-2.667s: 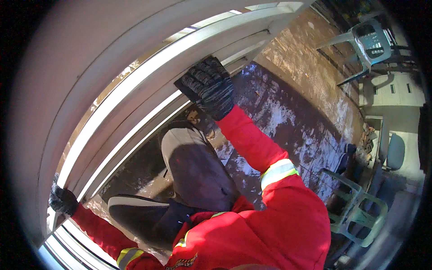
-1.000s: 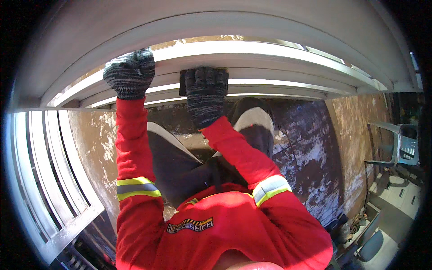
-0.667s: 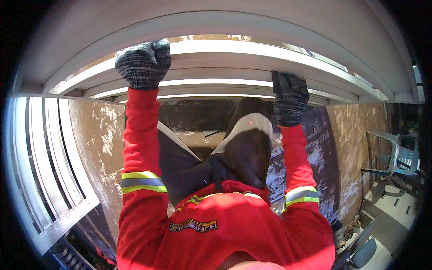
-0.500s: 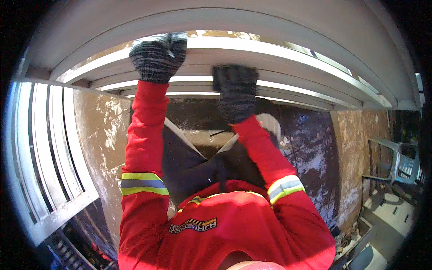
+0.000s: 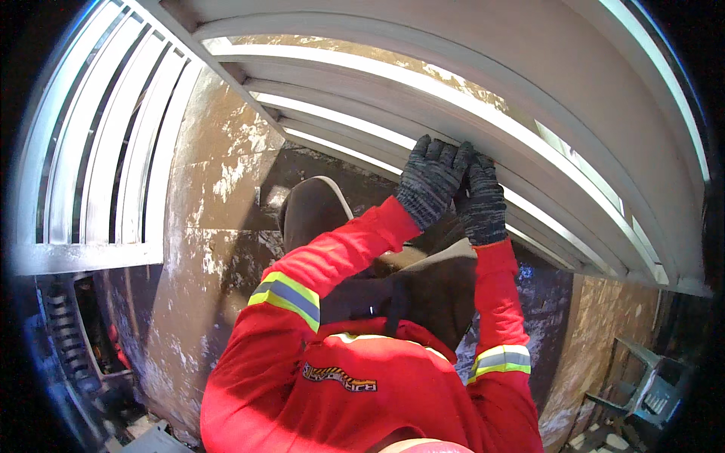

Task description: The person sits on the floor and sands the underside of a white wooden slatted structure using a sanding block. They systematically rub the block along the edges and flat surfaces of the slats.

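While a slatted panel (image 5: 91, 258) stands left and our knees (image 5: 311, 215) crowd below, the white frame (image 5: 551, 181) lies ahead, long axis sloping down rightward; our left hand (image 5: 434, 181) rests fingers-out against it; whether our right hand (image 5: 481, 202) grips, we cannot tell.

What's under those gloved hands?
Under the fingertip end of the left hand and right hand, a pale slatted frame shows. Anything beneath their palms is covered, so I can't tell.

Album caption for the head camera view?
Gloved left hand and right hand, close together at a pale slatted panel.
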A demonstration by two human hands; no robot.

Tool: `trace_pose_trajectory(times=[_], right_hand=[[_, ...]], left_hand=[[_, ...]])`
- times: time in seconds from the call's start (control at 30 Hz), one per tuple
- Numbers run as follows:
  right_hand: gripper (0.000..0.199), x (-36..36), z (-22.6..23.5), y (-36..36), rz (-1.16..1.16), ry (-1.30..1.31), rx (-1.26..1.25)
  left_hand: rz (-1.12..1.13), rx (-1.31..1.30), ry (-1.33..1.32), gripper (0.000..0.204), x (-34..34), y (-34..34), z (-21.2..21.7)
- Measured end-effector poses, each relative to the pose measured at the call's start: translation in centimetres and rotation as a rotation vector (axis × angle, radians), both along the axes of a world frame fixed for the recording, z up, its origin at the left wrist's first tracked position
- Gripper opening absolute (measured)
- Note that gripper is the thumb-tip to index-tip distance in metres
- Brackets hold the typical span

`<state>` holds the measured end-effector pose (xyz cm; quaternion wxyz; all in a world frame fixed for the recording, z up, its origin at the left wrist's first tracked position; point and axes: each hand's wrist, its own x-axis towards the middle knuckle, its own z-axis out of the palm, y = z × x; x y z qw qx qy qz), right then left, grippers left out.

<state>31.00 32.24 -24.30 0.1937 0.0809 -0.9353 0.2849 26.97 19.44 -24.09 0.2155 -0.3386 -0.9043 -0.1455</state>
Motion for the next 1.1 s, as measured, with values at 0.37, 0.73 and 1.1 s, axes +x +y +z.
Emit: trace_pose_trajectory(times=[0.37, 0.73, 1.1], right_hand=[[0.034, 4.7, 9.6, 5.0, -0.114, 0.394, 0.052], [0.033, -1.5, 9.2, 14.0, -0.182, 0.241, 0.844], [0.031, -2.0, 7.9, 13.1, -0.484, 0.385, 0.842]], left_hand=[[-0.037, 0.070, 0.159, 0.032, -0.6, 2.5, -2.9], [-0.004, 0.099, 0.112, 0.033, -5.5, -2.8, -4.9], [0.412, 0.136, 0.050, 0.012, -16.6, -27.5, -1.1]])
